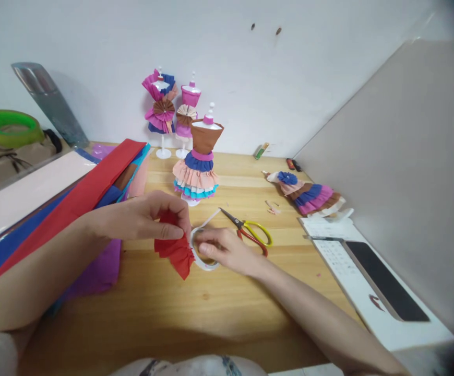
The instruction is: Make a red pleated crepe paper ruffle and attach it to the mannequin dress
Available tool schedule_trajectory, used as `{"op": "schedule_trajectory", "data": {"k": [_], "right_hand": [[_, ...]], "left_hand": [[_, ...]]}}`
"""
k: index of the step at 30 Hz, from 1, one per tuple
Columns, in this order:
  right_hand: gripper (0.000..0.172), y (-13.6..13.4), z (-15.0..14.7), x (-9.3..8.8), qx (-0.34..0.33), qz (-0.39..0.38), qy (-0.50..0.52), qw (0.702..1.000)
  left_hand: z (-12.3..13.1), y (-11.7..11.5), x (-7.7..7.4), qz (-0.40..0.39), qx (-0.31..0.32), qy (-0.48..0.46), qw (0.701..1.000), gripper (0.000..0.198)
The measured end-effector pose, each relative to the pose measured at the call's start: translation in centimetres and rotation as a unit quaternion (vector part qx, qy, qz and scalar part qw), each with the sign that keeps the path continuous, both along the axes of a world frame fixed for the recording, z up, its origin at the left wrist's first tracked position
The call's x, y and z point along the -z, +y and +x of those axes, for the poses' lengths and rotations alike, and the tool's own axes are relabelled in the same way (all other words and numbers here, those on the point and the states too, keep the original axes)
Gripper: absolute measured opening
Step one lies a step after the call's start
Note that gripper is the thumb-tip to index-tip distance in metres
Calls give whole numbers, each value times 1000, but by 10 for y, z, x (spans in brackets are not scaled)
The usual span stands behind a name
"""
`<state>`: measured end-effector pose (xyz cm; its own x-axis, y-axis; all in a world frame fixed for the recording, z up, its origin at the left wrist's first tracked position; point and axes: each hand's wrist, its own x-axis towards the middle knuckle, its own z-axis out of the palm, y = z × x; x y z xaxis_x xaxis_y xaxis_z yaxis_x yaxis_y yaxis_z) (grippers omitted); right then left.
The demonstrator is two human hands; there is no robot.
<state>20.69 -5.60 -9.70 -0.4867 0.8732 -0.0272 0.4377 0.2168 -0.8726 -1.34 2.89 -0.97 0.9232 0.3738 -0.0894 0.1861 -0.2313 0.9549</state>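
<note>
Pinched between the thumb and fingers of my left hand (154, 219) is a gathered piece of red crepe paper (174, 255), its ruffled edge hanging down. My right hand (229, 248) grips a roll of white tape (207, 266) at its inner ring, right beside the red paper. A loose strip of tape (211, 216) sticks up from the roll towards the scissors (246, 224), which lie behind my right hand with one yellow and one red handle. Farther back stands a small dress form (207, 138) with a brown top and a layered ruffled skirt.
Folded sheets of coloured crepe paper (105, 175) cover the left side. Two more dressed forms (162, 109) stand by the wall, near a tilted bottle (50, 102). At right lie another dressed form (309, 196), a glue stick (262, 151) and a white board with a dark phone-like slab (385, 279).
</note>
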Motion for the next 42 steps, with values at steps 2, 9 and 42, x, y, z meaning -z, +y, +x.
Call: {"op": "schedule_trajectory", "data": {"k": [2, 9, 42], "right_hand": [[33, -2, -4, 7, 10, -25, 30, 999], [44, -7, 12, -10, 49, -166, 145, 974], [28, 23, 32, -64, 258, 124, 93, 954]], "left_hand": [[-1, 0, -4, 14, -20, -8, 1000, 18], [-9, 0, -11, 20, -113, -44, 992, 16], [24, 19, 8, -156, -333, -219, 904, 35]]}}
